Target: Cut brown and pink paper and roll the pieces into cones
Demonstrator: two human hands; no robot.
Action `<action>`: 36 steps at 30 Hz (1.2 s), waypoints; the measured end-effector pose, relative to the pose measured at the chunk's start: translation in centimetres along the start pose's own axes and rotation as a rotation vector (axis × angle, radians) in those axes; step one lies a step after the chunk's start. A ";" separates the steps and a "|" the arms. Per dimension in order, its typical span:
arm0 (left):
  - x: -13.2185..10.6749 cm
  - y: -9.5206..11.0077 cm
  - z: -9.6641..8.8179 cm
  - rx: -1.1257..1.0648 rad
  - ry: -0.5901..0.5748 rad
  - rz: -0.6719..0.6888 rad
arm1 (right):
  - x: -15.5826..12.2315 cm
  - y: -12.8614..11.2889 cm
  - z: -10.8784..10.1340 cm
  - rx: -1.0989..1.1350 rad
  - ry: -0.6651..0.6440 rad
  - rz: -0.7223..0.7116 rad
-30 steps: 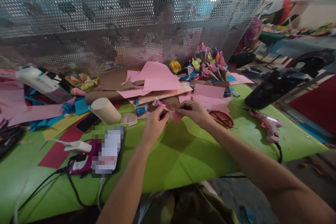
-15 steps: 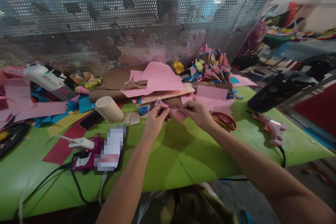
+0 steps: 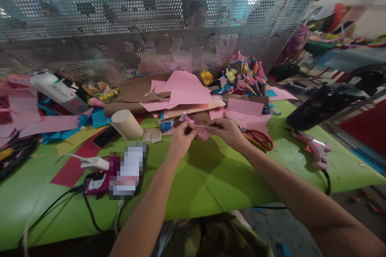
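A small piece of pink paper (image 3: 204, 133) is stretched between my hands, above the green table (image 3: 211, 180). My left hand (image 3: 181, 139) pinches its left side between thumb and fingers. On the other side, my right hand (image 3: 226, 131) grips the paper's right edge with closed fingertips. Its upper edge looks folded or rolled into a narrow strip. Just beyond my left hand lie a small blue bundle (image 3: 167, 125) and a shiny pink wrapped piece (image 3: 187, 118). Red-and-yellow-handled scissors (image 3: 259, 139) rest by my right wrist.
Pink sheets (image 3: 188, 90) and brown paper lie behind the hands, with paper cones (image 3: 249, 78) to their right. A cardboard tube (image 3: 126, 123), phone (image 3: 129, 170) and magenta power strip (image 3: 98, 182) stand left. A pink glue gun (image 3: 315, 148) lies right, near a dark bottle (image 3: 319, 104).
Both hands keep hold of the pink paper. Its upper edge now shows as a narrow folded strip between the fingertips. The whole view has shifted slightly.
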State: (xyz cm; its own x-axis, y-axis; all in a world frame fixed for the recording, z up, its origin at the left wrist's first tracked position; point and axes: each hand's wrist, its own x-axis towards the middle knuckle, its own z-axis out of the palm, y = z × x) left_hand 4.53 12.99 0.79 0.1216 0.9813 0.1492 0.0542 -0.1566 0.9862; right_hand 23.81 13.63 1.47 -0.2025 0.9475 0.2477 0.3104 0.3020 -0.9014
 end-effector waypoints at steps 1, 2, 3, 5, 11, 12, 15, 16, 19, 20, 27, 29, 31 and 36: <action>0.0 -0.1 0.0 -0.004 0.022 0.001 | 0.0 0.1 0.0 0.008 -0.005 0.018; 0.0 -0.1 0.0 -0.020 0.033 -0.008 | 0.0 0.2 0.0 0.018 -0.003 0.026; 0.0 -0.1 0.0 -0.045 0.034 -0.026 | 0.1 0.2 0.1 0.034 0.007 0.026; -0.1 0.0 0.2 -0.095 -0.006 -0.076 | 0.0 0.3 0.3 0.073 0.039 0.020; 0.0 0.0 0.6 -0.091 -0.033 -0.113 | 0.1 0.2 0.7 0.153 0.021 0.043; 0.0 0.1 0.5 -0.079 -0.017 -0.099 | 0.2 0.2 0.6 0.191 -0.001 0.052; 0.0 0.3 0.3 -0.071 -0.004 -0.086 | 0.4 0.3 0.6 0.276 -0.042 0.068; 0.0 0.4 0.2 -0.083 -0.015 -0.098 | 0.4 0.4 0.6 0.290 -0.036 0.069; 0.0 0.4 0.2 -0.121 -0.066 -0.139 | 0.5 0.6 0.7 0.329 0.000 0.073; 0.0 0.4 0.2 -0.119 -0.066 -0.143 | 0.5 0.6 0.7 0.343 -0.004 0.078; 0.4 0.6 0.2 -0.137 -0.009 -0.152 | 0.8 1.1 0.9 0.431 -0.012 0.099; 0.4 0.7 0.1 -0.151 -0.023 -0.147 | 0.8 1.2 0.8 0.442 0.002 0.097; 0.5 0.6 0.0 -0.155 -0.037 -0.142 | 0.8 1.2 0.6 0.419 0.000 0.090; 0.4 0.0 -0.1 -0.054 -0.101 -0.141 | 0.6 0.7 0.3 0.259 0.005 0.038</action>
State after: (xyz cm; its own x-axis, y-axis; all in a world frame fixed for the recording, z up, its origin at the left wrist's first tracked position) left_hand 4.47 13.40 0.87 0.2152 0.9766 0.0039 0.0246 -0.0094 0.9997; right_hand 23.58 14.35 0.88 -0.1907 0.9582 0.2134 0.0696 0.2301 -0.9707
